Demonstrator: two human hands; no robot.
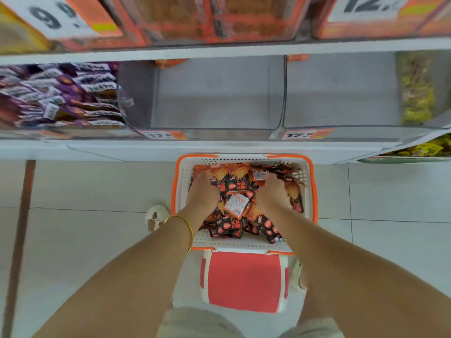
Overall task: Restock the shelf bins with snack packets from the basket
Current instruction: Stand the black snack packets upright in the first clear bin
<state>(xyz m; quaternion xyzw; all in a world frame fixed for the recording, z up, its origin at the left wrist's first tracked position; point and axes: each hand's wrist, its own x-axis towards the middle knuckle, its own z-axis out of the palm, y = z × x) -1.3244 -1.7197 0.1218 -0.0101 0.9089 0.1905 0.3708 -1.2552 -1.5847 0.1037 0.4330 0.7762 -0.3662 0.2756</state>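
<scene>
Left hand [203,192], right hand [272,192] both down in basket [181,176], pressed into snack packets [238,182]; fingers [269,179] half buried, grip cannot tell. Basket below clear shelf bins [214,98].

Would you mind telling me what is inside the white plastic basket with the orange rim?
A heap of orange-and-black snack packets fills the white plastic basket; the left hand and right hand reach into it. The basket floor beneath the heap is covered.
</scene>
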